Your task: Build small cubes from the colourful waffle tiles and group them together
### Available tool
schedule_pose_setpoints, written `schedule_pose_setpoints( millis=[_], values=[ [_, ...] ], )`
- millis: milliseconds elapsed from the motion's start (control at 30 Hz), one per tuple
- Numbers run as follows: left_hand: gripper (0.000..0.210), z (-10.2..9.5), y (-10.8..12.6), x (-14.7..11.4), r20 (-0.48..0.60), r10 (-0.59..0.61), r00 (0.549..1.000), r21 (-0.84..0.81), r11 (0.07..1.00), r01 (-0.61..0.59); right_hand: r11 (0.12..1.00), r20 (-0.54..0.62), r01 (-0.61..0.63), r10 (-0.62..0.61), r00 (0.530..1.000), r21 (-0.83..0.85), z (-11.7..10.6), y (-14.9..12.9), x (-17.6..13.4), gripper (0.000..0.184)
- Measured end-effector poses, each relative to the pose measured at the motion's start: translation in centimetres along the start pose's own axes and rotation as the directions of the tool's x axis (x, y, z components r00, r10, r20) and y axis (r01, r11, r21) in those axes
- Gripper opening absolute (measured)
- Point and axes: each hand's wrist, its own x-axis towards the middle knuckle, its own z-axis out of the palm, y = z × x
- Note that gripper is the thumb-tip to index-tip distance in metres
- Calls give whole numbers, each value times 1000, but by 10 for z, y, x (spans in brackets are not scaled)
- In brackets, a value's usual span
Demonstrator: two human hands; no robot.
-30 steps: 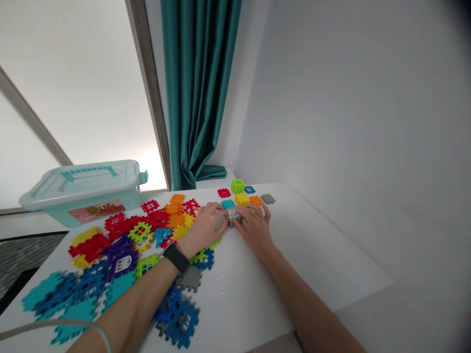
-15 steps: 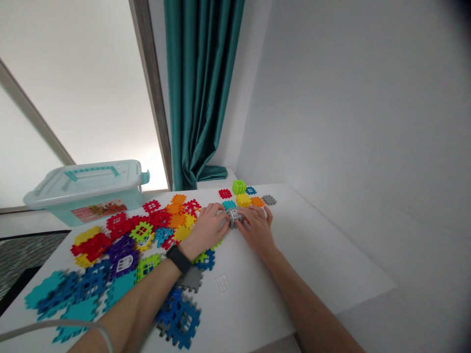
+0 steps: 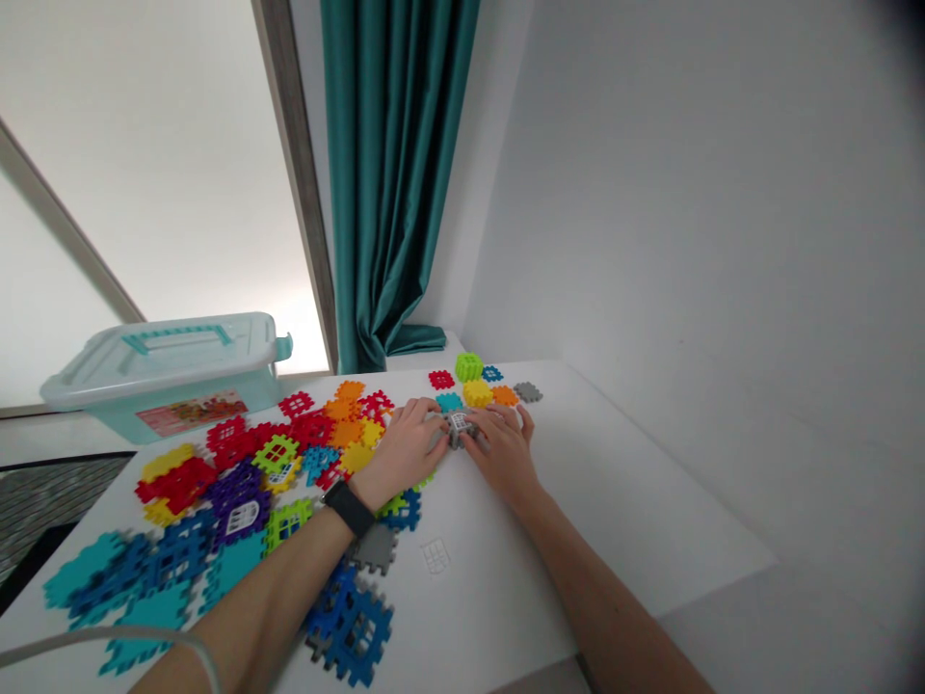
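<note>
Basically nothing's moved vs the earlier frame, just a tiny shift in the view. Far L: lidded teal box by the back of the tabletop, then a messy pile of toothed pcs, incl. purple pcs n orange pcs. Next, L hand, thumb n fingers clamped on the left side of the grey window pc. That pc's toward the back, btwn both hands, w/ a white lattice showing on it. Loose white frame lies flat nearer the camera. R hand is clamped on the pc's other side; some fingertips hidden, so can't tell the exact grip. Flat grey pc is rightmost.

Imo, to do it well: push evenly from both sides, thumbs level, so the pc doesn't tilt. Also keep the L forearm up, it's right over the pile n could drag pcs.
</note>
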Motion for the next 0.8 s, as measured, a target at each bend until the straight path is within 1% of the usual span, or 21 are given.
schedule_pose_setpoints(
  millis=[367,600,800],
  values=[
    [14,0,1,0,4,0,1000,-1,1000,0,1000,27,-11,11,1000,-5,2,0,-1,18],
    [15,-1,1,0,13,-5,1000,-6,1000,5,999,25,-47,47,999,10,-5,-9,0,19],
    [17,-3,-1,-1,4,-9,1000,4,1000,9,999,5,-47,47,999,-15,-10,-14,1,19]
  ],
)
